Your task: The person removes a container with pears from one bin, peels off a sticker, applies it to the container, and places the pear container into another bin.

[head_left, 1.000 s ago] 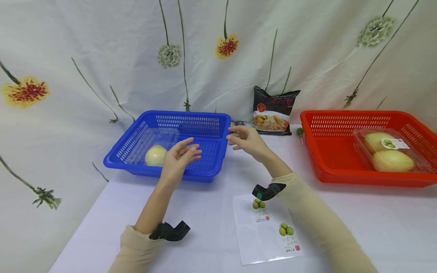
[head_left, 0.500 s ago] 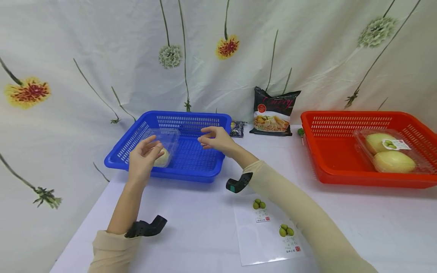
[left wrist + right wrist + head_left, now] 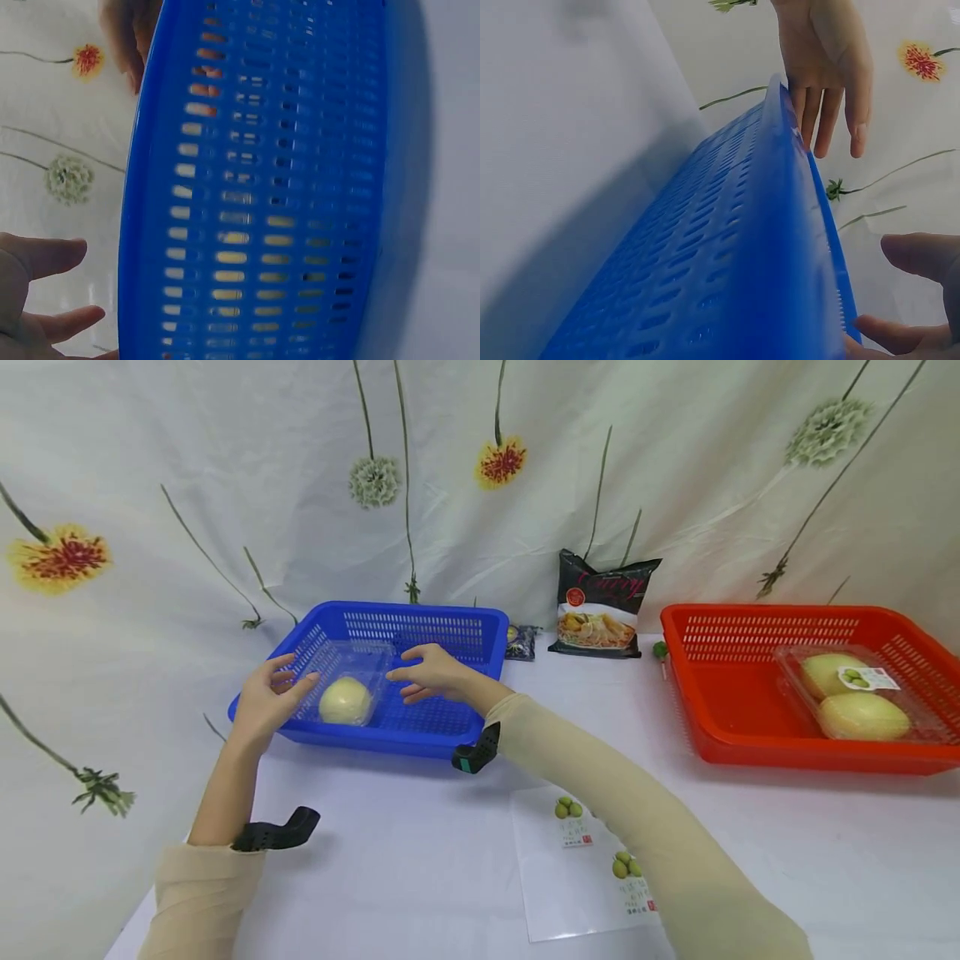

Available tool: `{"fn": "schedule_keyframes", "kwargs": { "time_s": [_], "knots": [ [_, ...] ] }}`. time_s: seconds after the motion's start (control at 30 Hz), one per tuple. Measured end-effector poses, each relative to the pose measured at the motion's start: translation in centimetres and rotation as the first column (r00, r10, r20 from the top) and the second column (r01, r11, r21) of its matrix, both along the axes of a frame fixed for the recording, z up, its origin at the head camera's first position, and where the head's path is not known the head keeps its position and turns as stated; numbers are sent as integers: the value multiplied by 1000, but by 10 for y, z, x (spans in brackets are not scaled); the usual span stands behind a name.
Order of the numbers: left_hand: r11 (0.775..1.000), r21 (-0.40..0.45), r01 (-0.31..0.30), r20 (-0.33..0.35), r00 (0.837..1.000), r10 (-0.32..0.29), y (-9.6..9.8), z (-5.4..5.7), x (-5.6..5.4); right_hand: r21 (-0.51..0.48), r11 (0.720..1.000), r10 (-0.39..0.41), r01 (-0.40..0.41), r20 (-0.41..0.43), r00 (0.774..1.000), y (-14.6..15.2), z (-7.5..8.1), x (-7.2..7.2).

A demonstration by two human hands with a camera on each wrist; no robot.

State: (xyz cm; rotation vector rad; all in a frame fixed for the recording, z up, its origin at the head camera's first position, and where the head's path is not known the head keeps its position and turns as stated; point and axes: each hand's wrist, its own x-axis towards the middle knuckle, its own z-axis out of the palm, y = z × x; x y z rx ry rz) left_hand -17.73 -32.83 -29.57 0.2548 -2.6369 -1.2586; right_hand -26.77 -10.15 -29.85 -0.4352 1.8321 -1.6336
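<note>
In the head view my left hand (image 3: 264,697) is at the left side of the blue basket (image 3: 420,745), fingers apart and holding nothing. My right hand (image 3: 435,675) hovers over the basket's inside, thumb and fingers loosely spread with nothing between them. Between the two hands, a clear plastic box (image 3: 378,653) lies in the basket with one pale yellow round fruit (image 3: 345,702) in it. The left wrist view has the slotted basket wall (image 3: 255,180) close up, the left thumb (image 3: 56,256) beside its rim. In the right wrist view the left hand (image 3: 821,67) reaches down at the far rim.
A red basket (image 3: 787,752) at the right holds a clear box with two pale yellow fruits (image 3: 862,714). A black noodle packet (image 3: 600,610) and a small dark packet (image 3: 521,643) stand at the back. A sticker sheet (image 3: 555,893) lies in front, partly under the right sleeve.
Both hands have moved left, the left hand from over the basket's front to its left side, the right from the basket's right rim to over its inside. The boxes stay put.
</note>
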Motion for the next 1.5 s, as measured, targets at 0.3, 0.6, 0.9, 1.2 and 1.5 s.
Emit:
{"fn": "schedule_keyframes", "kwargs": {
  "time_s": [0.3,0.6,0.9,1.2,1.5],
  "knots": [
    [976,-209,64,98,994,-45,-22,1,-11,31,1000,-6,3,102,995,-19,-2,0],
    [872,-398,284,419,902,-103,-22,12,-29,161,986,36,-45,61,998,-35,-8,7],
    [872,-398,286,464,883,-78,-18,10,-36,185,976,105,-116,69,992,-40,-14,12],
    [911,-357,206,416,909,-42,-19,9,-35,161,987,-28,12,98,995,-38,-16,16],
    [936,-309,170,343,937,-57,-14,16,-26,181,966,-194,187,21,981,-36,-15,22]
  ]
}}
